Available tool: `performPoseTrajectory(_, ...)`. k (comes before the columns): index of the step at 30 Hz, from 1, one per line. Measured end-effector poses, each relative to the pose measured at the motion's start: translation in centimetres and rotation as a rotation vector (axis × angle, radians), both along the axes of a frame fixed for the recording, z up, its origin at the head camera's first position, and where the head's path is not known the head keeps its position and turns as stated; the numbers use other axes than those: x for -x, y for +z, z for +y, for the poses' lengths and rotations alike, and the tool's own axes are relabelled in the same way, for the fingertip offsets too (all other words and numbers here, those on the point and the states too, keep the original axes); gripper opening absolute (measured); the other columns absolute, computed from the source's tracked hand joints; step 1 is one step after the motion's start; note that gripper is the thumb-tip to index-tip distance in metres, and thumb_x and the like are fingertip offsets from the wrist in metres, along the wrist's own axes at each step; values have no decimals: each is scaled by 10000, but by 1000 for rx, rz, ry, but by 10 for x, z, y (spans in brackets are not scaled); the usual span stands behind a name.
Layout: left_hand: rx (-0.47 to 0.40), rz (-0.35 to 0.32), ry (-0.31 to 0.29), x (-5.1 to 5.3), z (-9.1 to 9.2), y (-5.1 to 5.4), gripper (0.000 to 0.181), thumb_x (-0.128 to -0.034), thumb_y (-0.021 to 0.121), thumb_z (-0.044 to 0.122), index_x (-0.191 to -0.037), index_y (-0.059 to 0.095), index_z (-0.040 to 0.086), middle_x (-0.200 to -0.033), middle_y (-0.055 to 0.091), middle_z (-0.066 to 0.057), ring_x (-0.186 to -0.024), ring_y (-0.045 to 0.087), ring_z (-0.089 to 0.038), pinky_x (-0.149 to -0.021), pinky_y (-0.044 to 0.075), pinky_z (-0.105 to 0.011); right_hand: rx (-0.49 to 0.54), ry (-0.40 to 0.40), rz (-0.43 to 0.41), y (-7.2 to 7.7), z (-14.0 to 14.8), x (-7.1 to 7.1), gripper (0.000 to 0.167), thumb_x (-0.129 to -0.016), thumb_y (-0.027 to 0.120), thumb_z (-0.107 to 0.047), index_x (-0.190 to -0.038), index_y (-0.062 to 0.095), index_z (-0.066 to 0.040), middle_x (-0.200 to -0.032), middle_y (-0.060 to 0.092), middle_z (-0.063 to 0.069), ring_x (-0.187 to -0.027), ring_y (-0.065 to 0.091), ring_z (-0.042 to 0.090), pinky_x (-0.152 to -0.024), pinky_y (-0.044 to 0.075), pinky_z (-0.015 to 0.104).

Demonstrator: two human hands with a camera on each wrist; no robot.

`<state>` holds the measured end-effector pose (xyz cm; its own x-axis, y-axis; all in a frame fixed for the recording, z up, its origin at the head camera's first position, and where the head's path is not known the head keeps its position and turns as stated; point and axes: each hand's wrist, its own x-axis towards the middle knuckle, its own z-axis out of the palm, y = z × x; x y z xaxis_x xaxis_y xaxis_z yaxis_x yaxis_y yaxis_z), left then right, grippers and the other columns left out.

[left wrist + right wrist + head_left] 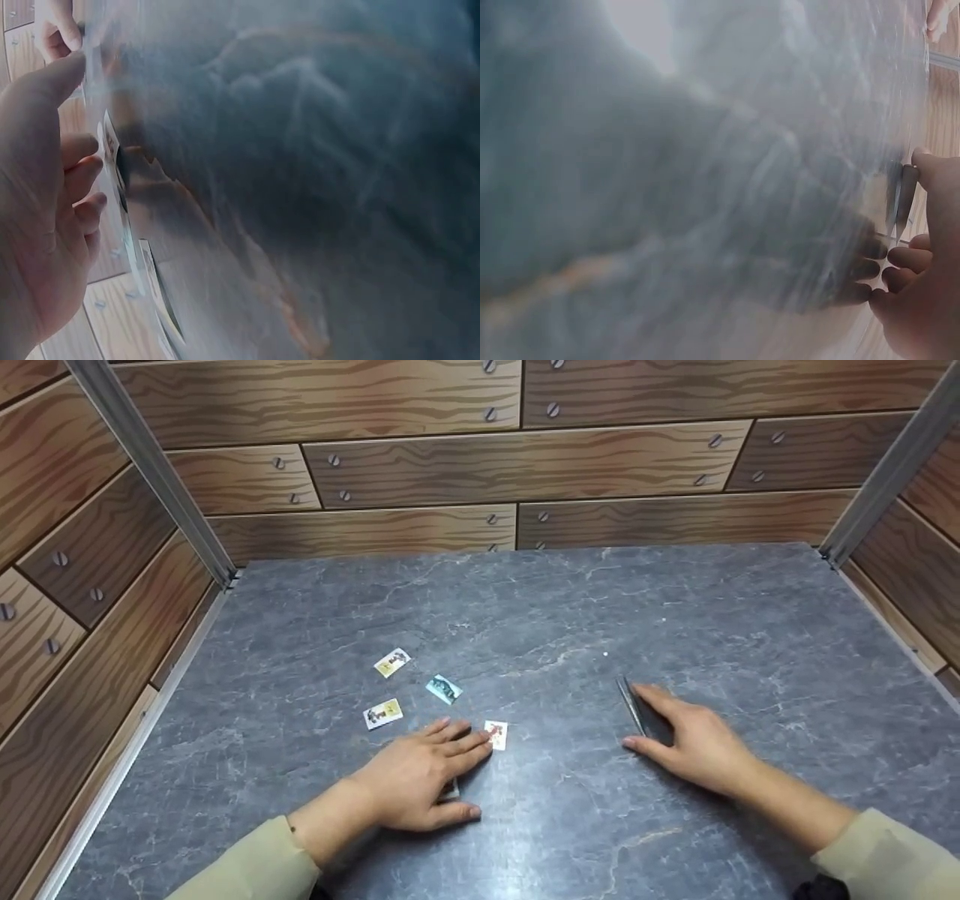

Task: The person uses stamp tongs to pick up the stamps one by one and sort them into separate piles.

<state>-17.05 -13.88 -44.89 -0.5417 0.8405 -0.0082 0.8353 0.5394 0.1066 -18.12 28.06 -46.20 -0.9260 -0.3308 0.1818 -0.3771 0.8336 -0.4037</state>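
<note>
My left hand [420,772] is spread palm down at centre-left, fingers fairly straight. Its fingertips touch or overlap the left edge of a small white card with a red figure [498,736]. Part of another small card [451,790] shows between the thumb and forefinger, mostly hidden by the hand. My right hand [697,742] holds a slim dark-grey object [631,706] lengthwise between thumb and fingers, low over the table; its kind is unclear. In the right wrist view this slim object [906,199] looks wedge-shaped. The left wrist view shows cards edge-on, including one nearby [157,292].
Two yellow-and-white picture cards [392,662] [383,714] and a teal picture card [444,688] lie beyond the left hand. The grey marbled table [525,607] is bounded by wood-patterned walls [420,472] and metal corner posts [161,472].
</note>
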Motion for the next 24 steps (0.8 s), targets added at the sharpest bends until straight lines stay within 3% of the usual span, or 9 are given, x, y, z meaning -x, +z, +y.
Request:
performPoseTrajectory(17,15,1,-6,0,0,-2,815,-1042,524,632,-1631,424,77,-1690,376,-83,-1548,366,-330,-1286,250,-454,43,0,34,-4,1,2,658,-947,819,-345,-1494,602,-49,-1427,620,271,-1291,615,484,-1091,474,633)
performPoseTrajectory(24,19,-1,0,1,1,-2,818,-1041,519,639,-1634,421,84,-1691,373,-78,-1548,364,-326,-1284,254,-452,141,15,89,-6,2,7,487,-907,862,-202,-1364,729,-94,-1328,718,143,-1239,679,390,-1058,516,575)
